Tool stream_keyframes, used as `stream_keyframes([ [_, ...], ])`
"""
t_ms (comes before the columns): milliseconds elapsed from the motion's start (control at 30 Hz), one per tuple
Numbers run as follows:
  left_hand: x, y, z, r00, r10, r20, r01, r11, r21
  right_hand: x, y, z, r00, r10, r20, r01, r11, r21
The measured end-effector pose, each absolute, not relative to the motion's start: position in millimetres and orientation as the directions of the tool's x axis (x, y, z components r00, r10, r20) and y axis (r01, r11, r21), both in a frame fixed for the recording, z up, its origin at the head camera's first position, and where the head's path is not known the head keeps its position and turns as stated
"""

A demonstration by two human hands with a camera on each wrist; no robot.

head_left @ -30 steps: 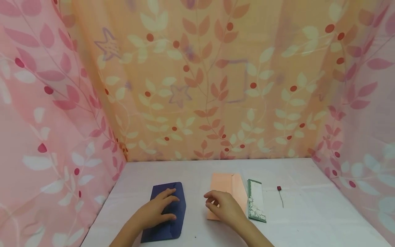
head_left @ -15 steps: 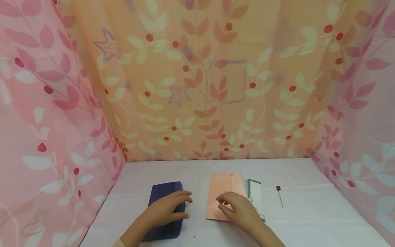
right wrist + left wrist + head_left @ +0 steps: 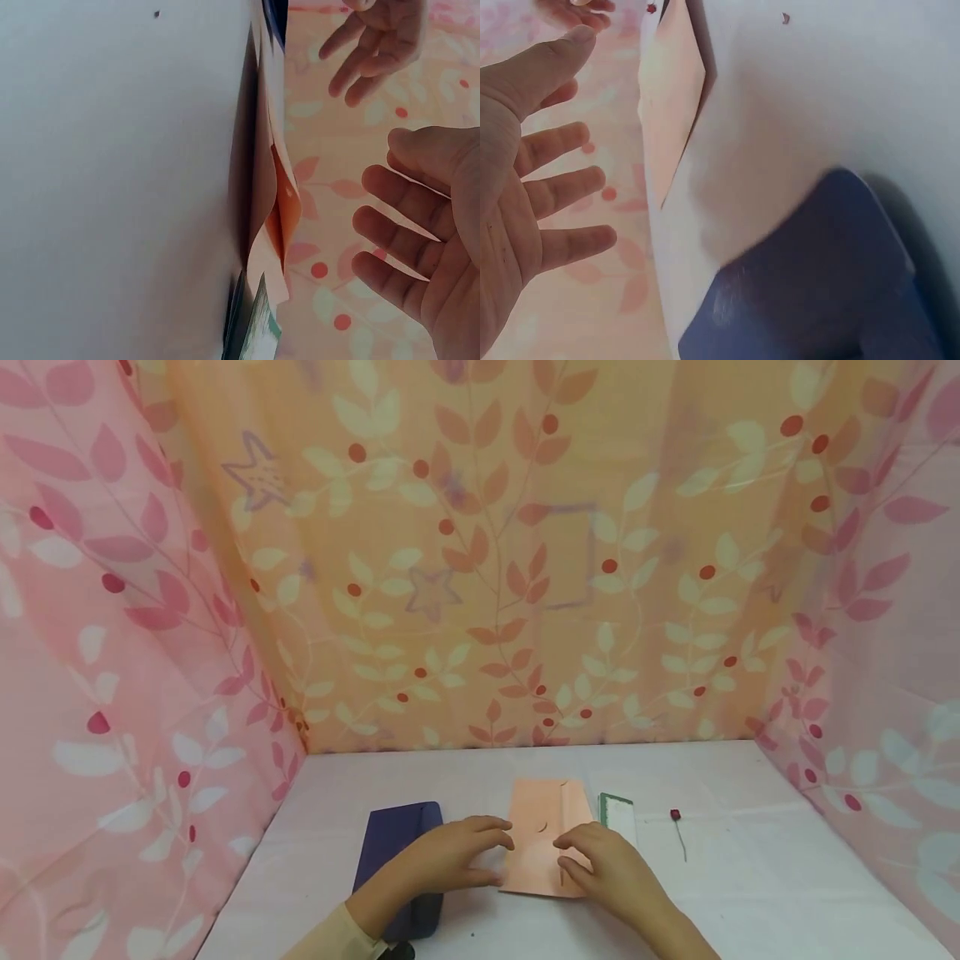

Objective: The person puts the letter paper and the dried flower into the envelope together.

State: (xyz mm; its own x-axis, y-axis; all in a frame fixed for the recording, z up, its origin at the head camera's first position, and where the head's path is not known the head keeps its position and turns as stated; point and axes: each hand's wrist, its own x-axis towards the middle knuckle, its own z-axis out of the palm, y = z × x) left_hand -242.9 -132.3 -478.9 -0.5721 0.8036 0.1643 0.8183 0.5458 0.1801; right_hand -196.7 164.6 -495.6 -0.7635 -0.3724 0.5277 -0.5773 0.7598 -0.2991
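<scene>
My left hand [image 3: 461, 853] hovers between a navy envelope [image 3: 386, 837] and a peach envelope [image 3: 534, 806], its fingertips at the peach one's left edge in the head view. Its fingers [image 3: 566, 187] are spread and hold nothing in the left wrist view. Over the right part of the peach envelope is my right hand [image 3: 615, 870], fingers loosely bent around nothing. The right wrist view shows this hand [image 3: 450, 232] above the table, apart from the peach envelope [image 3: 262, 172], whose flap gapes. The navy envelope [image 3: 802, 277] lies flat, partly hidden by my left forearm in the head view.
A green-bordered white card [image 3: 617, 812] lies right of the peach envelope, partly behind my right hand. Farther right is a small red flower [image 3: 675, 815] on a thin stem. A dark speck [image 3: 472, 934] lies on the white table [image 3: 765, 860]. Patterned curtains [image 3: 480, 552] enclose the table.
My left hand has moved right from over the navy envelope toward the peach one. My right hand has shifted right across the peach envelope, now covering much of the card.
</scene>
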Motion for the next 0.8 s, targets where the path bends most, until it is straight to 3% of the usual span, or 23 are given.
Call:
stream_keyframes([
  [433,-256.4,-94.2,-478.6,-0.518,0.847,0.120,0.855,0.516,0.045,-201.0,191.9,-506.9,-0.807,-0.313,0.502,-0.511,0.795,-0.327],
  [800,-274.3,-70.2,-472.8,-0.577,0.816,0.017,0.815,0.575,0.070,-206.2,199.3,-520.2,-0.793,-0.306,0.526,-0.524,0.783,-0.335],
])
